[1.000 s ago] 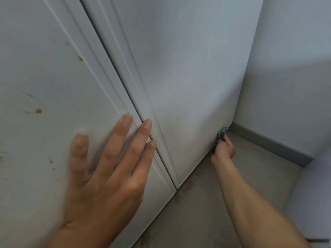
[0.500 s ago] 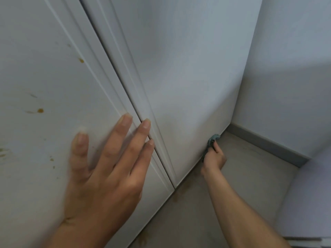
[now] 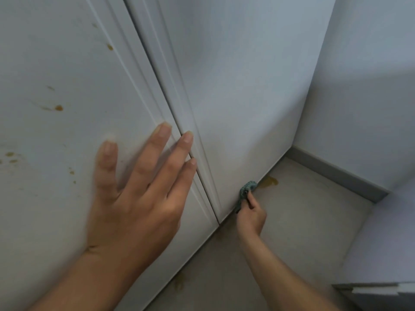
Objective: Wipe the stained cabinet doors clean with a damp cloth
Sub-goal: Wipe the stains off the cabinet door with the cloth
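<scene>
Left hand [image 3: 137, 198]: fingers straight, flat on stained left door [image 3: 56, 63].
Right hand [image 3: 251, 215]: gripping cloth [image 3: 246, 190] against right door's [image 3: 235, 86] bottom edge.

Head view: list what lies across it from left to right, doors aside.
brown stain → left hand → cloth → floor spill → baseboard. The right hand is left out: it overlaps the cloth.
</scene>
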